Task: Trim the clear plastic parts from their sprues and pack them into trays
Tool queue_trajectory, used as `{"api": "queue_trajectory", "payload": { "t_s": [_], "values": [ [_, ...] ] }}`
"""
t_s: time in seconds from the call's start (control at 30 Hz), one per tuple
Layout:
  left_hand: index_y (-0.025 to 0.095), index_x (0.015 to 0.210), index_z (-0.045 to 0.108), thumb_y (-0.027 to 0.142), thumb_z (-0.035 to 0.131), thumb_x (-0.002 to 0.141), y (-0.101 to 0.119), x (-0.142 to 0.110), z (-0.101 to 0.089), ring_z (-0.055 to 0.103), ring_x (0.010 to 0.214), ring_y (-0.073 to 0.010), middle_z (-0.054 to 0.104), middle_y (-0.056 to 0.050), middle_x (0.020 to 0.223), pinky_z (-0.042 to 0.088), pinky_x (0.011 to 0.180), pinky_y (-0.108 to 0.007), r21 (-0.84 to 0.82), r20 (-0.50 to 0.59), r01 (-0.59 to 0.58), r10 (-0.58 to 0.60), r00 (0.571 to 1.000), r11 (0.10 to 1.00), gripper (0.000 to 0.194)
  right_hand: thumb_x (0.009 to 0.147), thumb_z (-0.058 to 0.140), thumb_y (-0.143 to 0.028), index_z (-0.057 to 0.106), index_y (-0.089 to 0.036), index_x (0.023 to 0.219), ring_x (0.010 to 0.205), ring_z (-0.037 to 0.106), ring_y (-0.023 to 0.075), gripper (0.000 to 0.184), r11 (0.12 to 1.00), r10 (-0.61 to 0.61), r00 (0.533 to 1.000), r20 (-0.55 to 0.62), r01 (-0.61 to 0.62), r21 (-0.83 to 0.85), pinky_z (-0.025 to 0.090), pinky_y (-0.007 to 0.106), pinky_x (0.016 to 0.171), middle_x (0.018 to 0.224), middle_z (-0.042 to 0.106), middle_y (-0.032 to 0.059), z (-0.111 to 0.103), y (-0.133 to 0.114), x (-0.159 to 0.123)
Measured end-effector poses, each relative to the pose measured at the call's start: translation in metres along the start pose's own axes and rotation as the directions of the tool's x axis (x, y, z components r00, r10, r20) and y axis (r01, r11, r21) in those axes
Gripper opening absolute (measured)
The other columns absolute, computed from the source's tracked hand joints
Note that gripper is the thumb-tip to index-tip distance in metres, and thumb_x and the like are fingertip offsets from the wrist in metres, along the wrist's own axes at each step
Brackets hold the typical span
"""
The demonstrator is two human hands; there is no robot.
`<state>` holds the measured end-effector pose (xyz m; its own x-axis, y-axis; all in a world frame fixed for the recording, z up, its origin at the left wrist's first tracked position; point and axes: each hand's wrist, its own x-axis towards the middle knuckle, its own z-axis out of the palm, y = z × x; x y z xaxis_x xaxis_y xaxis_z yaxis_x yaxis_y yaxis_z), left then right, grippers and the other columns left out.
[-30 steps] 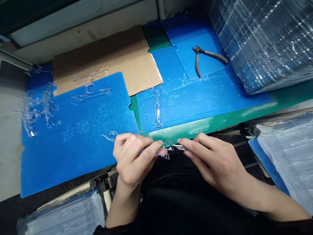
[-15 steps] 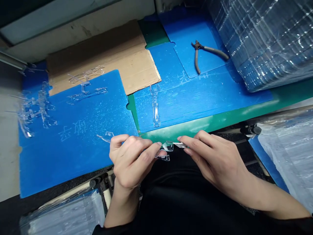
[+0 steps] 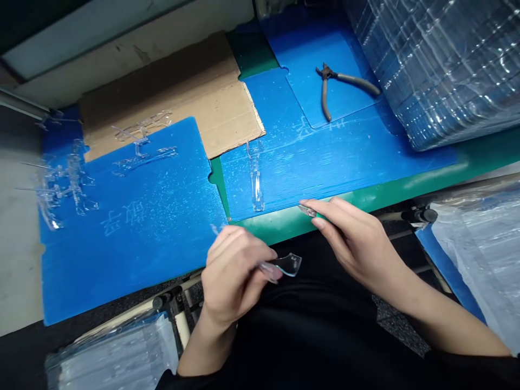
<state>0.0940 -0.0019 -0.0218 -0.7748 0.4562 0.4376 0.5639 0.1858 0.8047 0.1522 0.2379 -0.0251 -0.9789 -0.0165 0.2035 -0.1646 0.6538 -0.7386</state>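
Drawn apart since the earlier frame: left hand (image 3: 235, 276) lowered and shifted away from right hand (image 3: 353, 241), no longer fingertip to fingertip over the bench edge. Left hand clenched around one end of a clear moulded plastic piece (image 3: 284, 265), its curved free end jutting past the fingertips, out over dark clothing (image 3: 317, 325) and off the bench. Right hand grasping a small clear plastic sliver (image 3: 307, 210) between thumb and forefinger, held just above the boundary between a long blue corrugated plastic sheet (image 3: 345, 157) and a green bench mat (image 3: 284, 227).

On that long sheet, a lone clear plastic part (image 3: 255, 184), lying lengthwise and untouched. Beyond it, side-cutting pliers (image 3: 327, 89) with grey handles, resting on a smaller blue sheet (image 3: 309, 49). To the left, a second blue corrugated sheet (image 3: 134, 260) marked with pale scratched characters, partly over flattened cardboard (image 3: 162, 92). On that sheet, more clear plastic parts (image 3: 142, 154), and at its far edge, a tangled heap of clear plastic runners (image 3: 65, 184). Top right, a tall plastic-wrapped stack (image 3: 439, 65); at both lower corners, clear plastic bags (image 3: 475, 254)
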Motion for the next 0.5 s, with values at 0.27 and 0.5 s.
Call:
{"api": "queue_trajectory", "payload": {
  "t_s": [0.27, 0.5],
  "values": [
    [0.02, 0.096, 0.067, 0.04, 0.044, 0.116, 0.004, -0.009, 0.034, 0.053, 0.07, -0.0148, 0.058, -0.003, 0.079, 0.043, 0.067, -0.029, -0.468, 0.1, 0.32, -0.31, 0.945, 0.824, 0.036, 0.116, 0.047, -0.016, 0.06, -0.017, 0.139, 0.091, 0.069, 0.017, 0.026, 0.984, -0.158, 0.987, -0.012, 0.158, 0.086, 0.053, 0.028, 0.082, 0.107, 0.072, 0.0056, 0.004, -0.021, -0.014],
    [0.02, 0.099, 0.067, 0.034, 0.046, 0.116, 0.002, -0.018, 0.038, 0.057, 0.066, -0.0133, 0.063, -0.002, 0.078, 0.042, 0.064, -0.027, -0.468, 0.126, 0.321, -0.297, 0.947, 0.823, 0.031, 0.119, 0.045, -0.021, 0.051, -0.019, 0.156, 0.067, 0.06, 0.0102, 0.038, 0.979, -0.203, 0.979, -0.028, 0.202, -0.03, 0.045, 0.025, 0.064, 0.096, 0.066, -0.0008, 0.001, -0.026, -0.02]
  ]
}}
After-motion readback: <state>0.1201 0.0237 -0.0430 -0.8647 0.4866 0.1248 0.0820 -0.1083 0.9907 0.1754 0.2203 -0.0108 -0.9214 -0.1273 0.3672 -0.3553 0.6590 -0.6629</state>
